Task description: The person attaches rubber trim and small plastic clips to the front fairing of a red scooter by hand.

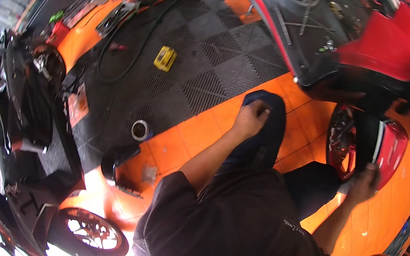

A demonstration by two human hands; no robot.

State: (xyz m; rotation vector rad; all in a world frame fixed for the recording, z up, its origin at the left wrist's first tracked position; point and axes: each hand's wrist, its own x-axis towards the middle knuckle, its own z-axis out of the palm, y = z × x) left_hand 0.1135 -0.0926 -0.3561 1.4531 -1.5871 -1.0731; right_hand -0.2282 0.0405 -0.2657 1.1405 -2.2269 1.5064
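Note:
My left hand (253,117) is curled into a fist and rests on my knee, which is in blue jeans (269,134). Nothing shows clearly inside the fist. My right hand (363,183) reaches low to the right and touches the black tyre (366,139) of a red motorcycle (387,45). The wheel has an orange-red rim (341,145), and a red fender (393,143) lies just past it. Blur hides whether the right fingers grip anything. My dark shirt (230,229) fills the lower middle.
A black motorcycle (27,132) with an orange-rimmed wheel (91,233) stands at the left. On the black grid tiles (217,68) lie a yellow box (165,58), a black hose (126,52) and a round tape-like ring (140,130). Orange floor tiles (185,136) surround me.

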